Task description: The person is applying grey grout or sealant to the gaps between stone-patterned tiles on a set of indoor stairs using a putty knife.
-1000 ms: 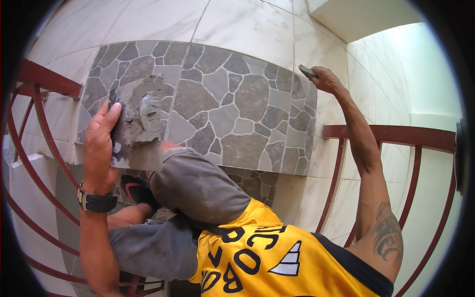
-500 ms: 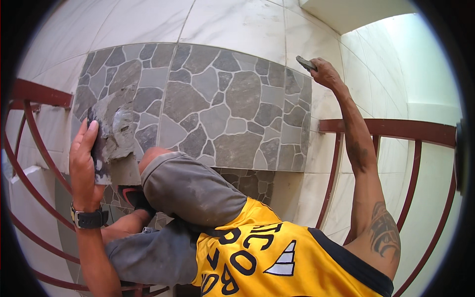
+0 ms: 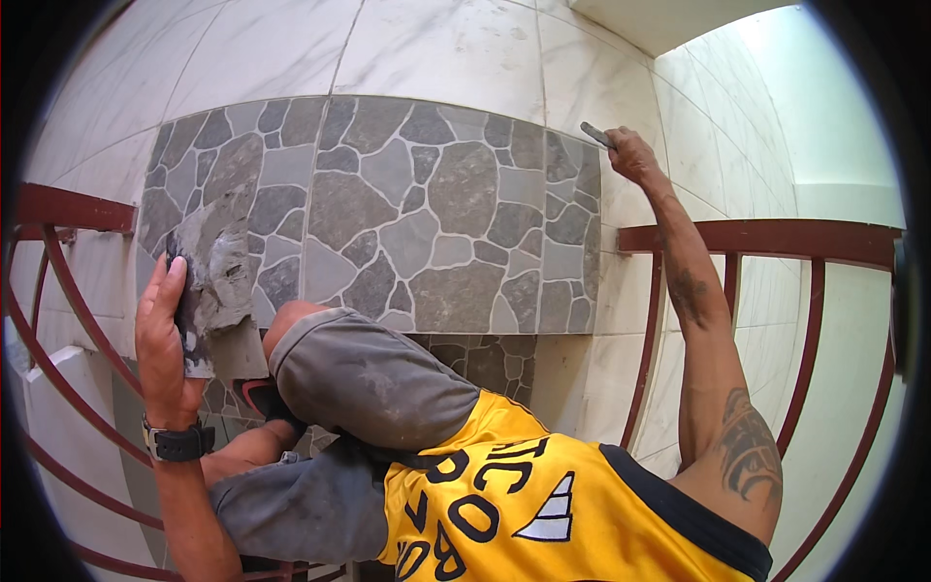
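Mortar (image 3: 215, 281) is carried on a tile piece (image 3: 228, 325) gripped by the left hand (image 3: 165, 339) — low, beside the railing (image 3: 68, 209); a trowel (image 3: 596, 134) (at the stone-pattern tiles' (image 3: 427, 213) upper corner) is clasped by the right hand (image 3: 630, 155).

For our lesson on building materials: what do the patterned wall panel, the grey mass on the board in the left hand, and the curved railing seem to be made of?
Patterned wall panel: probably matt ceramic tile printed as stone; straight seams cross it.
Grey mass: likely wet mortar, lumpy and smeared.
Railing: apparently painted metal, smooth red-brown bars.
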Demonstrator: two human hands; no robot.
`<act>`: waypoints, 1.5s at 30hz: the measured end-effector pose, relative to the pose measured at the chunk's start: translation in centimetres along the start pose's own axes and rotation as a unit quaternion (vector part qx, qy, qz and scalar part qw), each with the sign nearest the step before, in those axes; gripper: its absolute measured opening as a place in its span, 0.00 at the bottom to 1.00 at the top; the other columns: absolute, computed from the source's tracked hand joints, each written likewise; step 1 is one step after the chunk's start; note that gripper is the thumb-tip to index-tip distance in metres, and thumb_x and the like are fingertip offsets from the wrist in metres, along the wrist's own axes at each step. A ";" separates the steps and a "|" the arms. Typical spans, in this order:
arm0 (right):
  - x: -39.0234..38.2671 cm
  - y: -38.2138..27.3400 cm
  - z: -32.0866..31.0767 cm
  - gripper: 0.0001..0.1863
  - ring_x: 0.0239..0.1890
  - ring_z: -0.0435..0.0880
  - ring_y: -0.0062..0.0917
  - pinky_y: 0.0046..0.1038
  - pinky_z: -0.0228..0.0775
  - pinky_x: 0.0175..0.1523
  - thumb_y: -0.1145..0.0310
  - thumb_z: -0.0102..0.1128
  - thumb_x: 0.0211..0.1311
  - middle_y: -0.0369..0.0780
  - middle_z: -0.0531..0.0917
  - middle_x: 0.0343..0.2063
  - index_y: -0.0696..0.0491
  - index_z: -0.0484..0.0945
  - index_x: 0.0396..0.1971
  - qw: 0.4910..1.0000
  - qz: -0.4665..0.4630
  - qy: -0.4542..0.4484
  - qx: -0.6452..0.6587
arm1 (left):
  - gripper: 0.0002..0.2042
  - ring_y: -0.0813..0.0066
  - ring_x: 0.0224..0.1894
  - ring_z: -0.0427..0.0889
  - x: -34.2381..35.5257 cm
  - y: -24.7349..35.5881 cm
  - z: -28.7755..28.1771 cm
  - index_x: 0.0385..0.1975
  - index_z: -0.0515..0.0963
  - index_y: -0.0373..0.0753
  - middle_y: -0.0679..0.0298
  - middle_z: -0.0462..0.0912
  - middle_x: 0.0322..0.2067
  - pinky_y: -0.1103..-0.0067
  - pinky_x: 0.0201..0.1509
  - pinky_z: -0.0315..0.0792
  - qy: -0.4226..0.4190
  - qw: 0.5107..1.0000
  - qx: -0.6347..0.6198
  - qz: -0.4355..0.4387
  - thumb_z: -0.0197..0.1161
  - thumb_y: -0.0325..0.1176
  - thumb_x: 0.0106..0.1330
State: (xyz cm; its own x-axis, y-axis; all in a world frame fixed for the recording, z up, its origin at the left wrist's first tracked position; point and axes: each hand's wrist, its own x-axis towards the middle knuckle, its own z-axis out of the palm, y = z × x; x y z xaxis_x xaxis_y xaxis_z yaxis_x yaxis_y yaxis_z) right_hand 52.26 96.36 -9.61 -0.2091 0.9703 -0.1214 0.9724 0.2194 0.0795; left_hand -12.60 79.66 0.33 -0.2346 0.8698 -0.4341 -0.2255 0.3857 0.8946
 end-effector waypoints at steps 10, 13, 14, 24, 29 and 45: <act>0.7 -0.1 -0.5 0.07 0.39 0.78 0.46 0.42 0.71 0.45 0.76 0.53 0.49 0.49 0.78 0.32 0.56 0.76 0.30 0.998 -0.046 -0.044 0.013 | 0.25 0.80 0.50 0.74 -1.2 0.9 1.0 0.61 0.63 0.28 0.62 0.74 0.51 0.82 0.55 0.68 0.024 1.000 0.005 0.007 0.55 0.36 0.69; 0.4 -1.1 2.3 0.08 0.38 0.77 0.45 0.44 0.70 0.44 0.77 0.51 0.49 0.48 0.77 0.32 0.59 0.75 0.31 0.996 -0.042 0.012 -0.077 | 0.24 0.80 0.51 0.73 -1.0 0.9 0.6 0.60 0.63 0.28 0.62 0.74 0.51 0.81 0.56 0.67 -0.017 1.000 0.000 0.000 0.55 0.36 0.69; -0.3 -0.3 4.6 0.09 0.37 0.77 0.44 0.43 0.72 0.44 0.77 0.51 0.49 0.49 0.77 0.34 0.61 0.74 0.32 0.968 -0.145 0.001 -0.207 | 0.24 0.80 0.51 0.73 -0.9 0.8 0.6 0.60 0.63 0.28 0.62 0.74 0.51 0.81 0.56 0.67 -0.020 1.000 -0.005 0.001 0.55 0.36 0.69; 0.3 -4.6 4.0 0.14 0.41 0.77 0.44 0.38 0.72 0.47 0.79 0.48 0.49 0.50 0.76 0.38 0.64 0.73 0.38 0.969 -0.135 -0.039 -0.203 | 0.24 0.79 0.53 0.73 -1.0 0.3 -0.5 0.60 0.64 0.29 0.61 0.72 0.54 0.81 0.58 0.66 -0.005 1.000 -0.017 -0.010 0.56 0.36 0.69; 1.9 -4.7 0.1 0.11 0.40 0.76 0.43 0.40 0.70 0.46 0.78 0.51 0.48 0.51 0.76 0.34 0.62 0.73 0.34 0.983 -0.140 -0.114 -0.038 | 0.24 0.80 0.48 0.75 -1.6 0.8 0.6 0.60 0.64 0.29 0.63 0.75 0.48 0.82 0.54 0.69 0.025 1.000 -0.006 0.000 0.56 0.35 0.68; 2.3 -8.6 3.7 0.11 0.38 0.78 0.43 0.37 0.72 0.46 0.73 0.53 0.48 0.50 0.78 0.34 0.63 0.76 0.31 0.971 -0.161 0.036 -0.175 | 0.23 0.78 0.52 0.73 -1.4 1.1 1.4 0.60 0.65 0.29 0.60 0.73 0.53 0.80 0.58 0.67 -0.042 0.999 -0.016 -0.016 0.55 0.35 0.69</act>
State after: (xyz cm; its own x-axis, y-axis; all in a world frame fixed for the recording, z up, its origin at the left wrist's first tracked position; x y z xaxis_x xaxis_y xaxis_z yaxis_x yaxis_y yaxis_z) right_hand 43.84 96.34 -14.19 -0.5161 0.8472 -0.1265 0.7628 0.5217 0.3820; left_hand -11.19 79.33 2.06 -0.1461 0.8808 -0.4504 -0.2621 0.4046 0.8761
